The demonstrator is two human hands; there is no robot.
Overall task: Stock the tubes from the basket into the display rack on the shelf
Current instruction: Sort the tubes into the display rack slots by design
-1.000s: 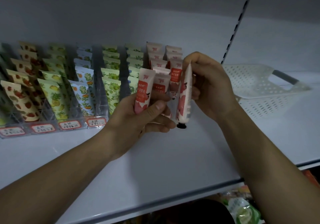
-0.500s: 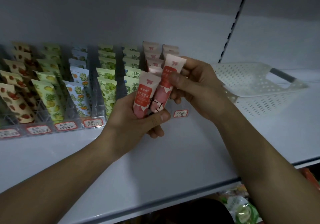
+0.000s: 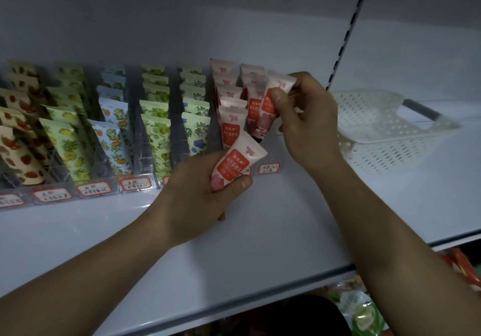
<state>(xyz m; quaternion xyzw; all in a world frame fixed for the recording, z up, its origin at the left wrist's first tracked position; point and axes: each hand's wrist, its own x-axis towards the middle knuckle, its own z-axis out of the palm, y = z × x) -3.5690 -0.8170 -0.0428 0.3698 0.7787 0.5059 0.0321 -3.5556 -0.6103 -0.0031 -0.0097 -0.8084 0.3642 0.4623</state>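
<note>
The left hand (image 3: 200, 192) curls its fingers and thumb round one pink-and-red plastic tube (image 3: 235, 162), which tilts with its flat crimped end up and to the right, just in front of the clear plastic display rack (image 3: 145, 158). The right hand (image 3: 304, 117) pinches a second pink-and-red tube (image 3: 273, 101) between thumb and fingers, nearly upright, over the rightmost lane of the rack, its lower end down among the tubes standing there. That makes two tubes in hand, one in each.

The rack sits along the back of the white metal shelf (image 3: 260, 231), towards its left end, and seven lanes can be seen; further left the edge of the view cuts it off. From the left they hold strawberry-print tubes (image 3: 15, 148), pineapple-print tubes (image 3: 65, 145), orange-print tubes (image 3: 112, 145), green grape-print tubes (image 3: 156, 140), blue-flower tubes (image 3: 195, 132) and two lanes of pink-and-red tubes (image 3: 230, 125). Red-bordered price labels (image 3: 269, 168) line its front edge.

A white perforated plastic basket (image 3: 390, 132) with a grey handle stands at the right end of the shelf, just beside the right hand; no tubes show inside it.
</note>
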